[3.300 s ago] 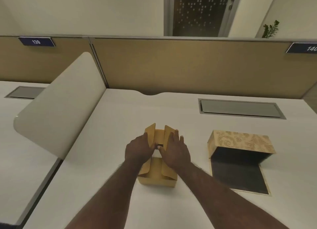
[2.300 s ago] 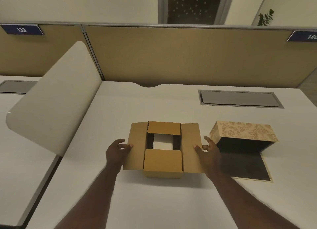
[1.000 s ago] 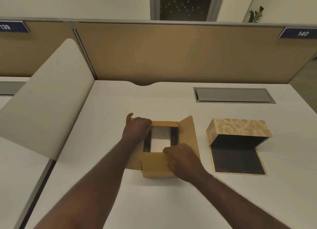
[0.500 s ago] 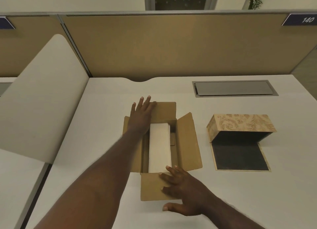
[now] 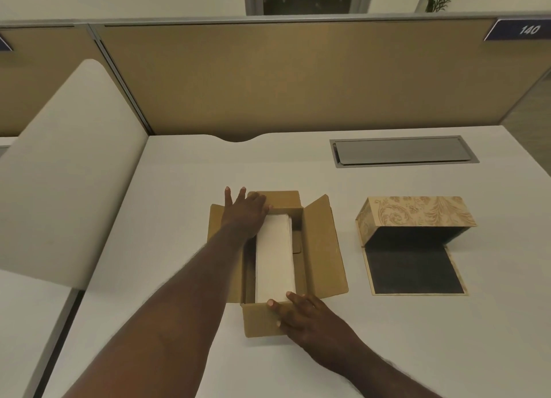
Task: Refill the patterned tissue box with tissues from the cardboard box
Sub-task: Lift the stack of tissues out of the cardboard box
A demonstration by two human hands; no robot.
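Right hand (image 5: pixel 310 317) crept onto near flap (image 5: pixel 262 320); both hands' fingers flat, unclenched on cardboard box (image 5: pixel 320 248).

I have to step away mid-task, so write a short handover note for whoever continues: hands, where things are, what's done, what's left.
Left hand: flat and open at the far end of the cardboard box, holding nothing.
Right hand: open, pressing the near flap down, holding nothing.
White tissue stack lies inside the cardboard box, all four flaps folded open.
Patterned tissue box sits to the right on the desk, lid open; no tissues visible inside.
Done: carton opened.
Left: lift the stack out, place it in the patterned box, close it.
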